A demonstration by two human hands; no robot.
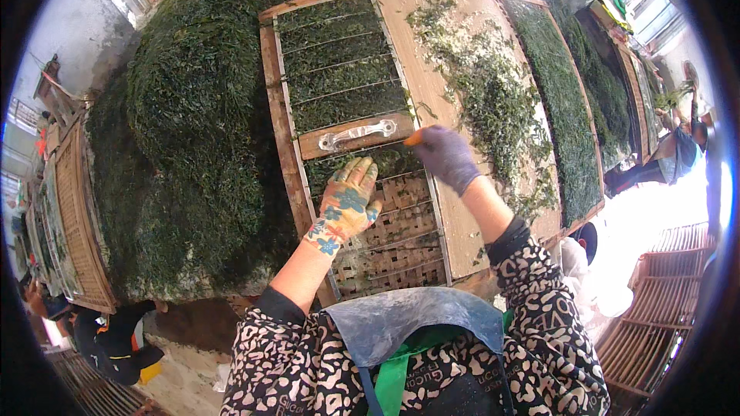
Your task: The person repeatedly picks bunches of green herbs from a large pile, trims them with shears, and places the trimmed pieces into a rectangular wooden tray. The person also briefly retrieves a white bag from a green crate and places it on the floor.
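My left hand (351, 204), in a floral-patterned glove, lies with stretched fingers on a strip of dark green shredded leaves (331, 163). The strip is one of several in a long slatted frame (422, 177) set over a woven bamboo mat (389, 216). Just beyond that strip, a wooden block with a metal pull handle (357, 136) rests across the frame. My right hand (447, 158), in a purple glove with orange fingertips, is closed at the frame's right edge, its fingertips beside the block's right end. Whatever it pinches is hidden.
A tall heap of dark green leaves (196, 108) stands left of the frame. Loose leaves lie on the wooden board (462, 216) to the right, with a leaf-filled panel (559, 100) beyond. A person in dark clothing (112, 343) is at lower left; slatted bamboo racks (647, 316) stand at lower right.
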